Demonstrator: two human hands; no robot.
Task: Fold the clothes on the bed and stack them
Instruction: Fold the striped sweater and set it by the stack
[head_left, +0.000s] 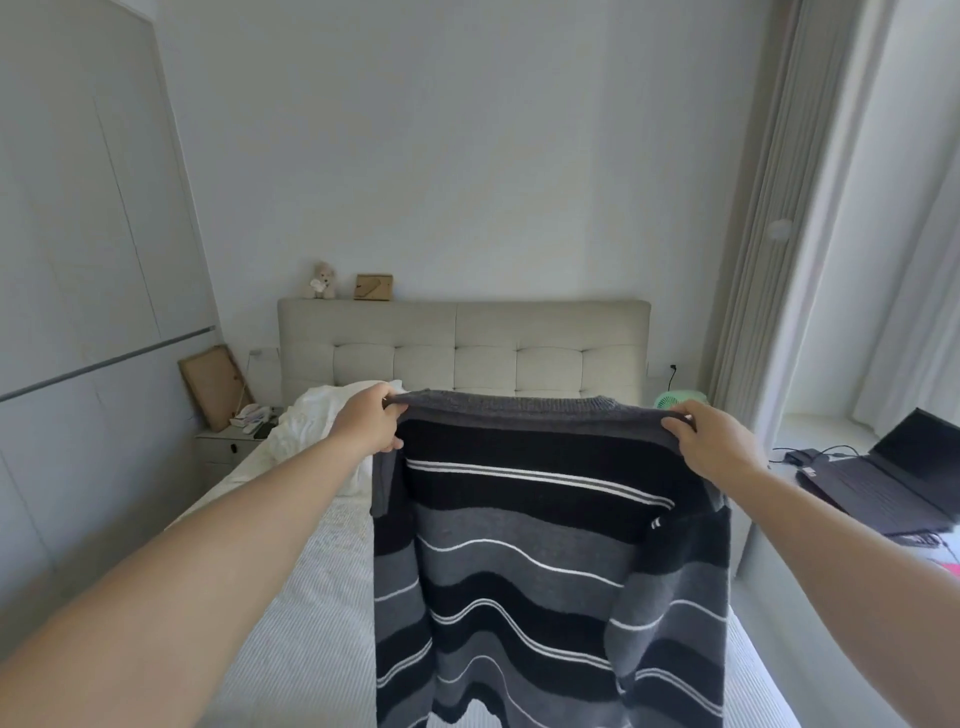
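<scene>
A black, grey and white striped sweater (524, 561) hangs in the air in front of me, over the bed (306, 613). My left hand (366, 418) pinches its left shoulder and my right hand (714, 439) pinches its right shoulder, so the neckline is stretched flat between them. The body and both sleeves drop down out of the bottom of the view. A crumpled white garment (311, 421) lies near the head of the bed on the left.
A padded beige headboard (462, 345) stands behind, with a small teddy bear (322, 280) and a frame on top. A nightstand (228, 449) is on the left. An open laptop (904, 475) with cables and a green fan (675, 400) are on the right, beside curtains.
</scene>
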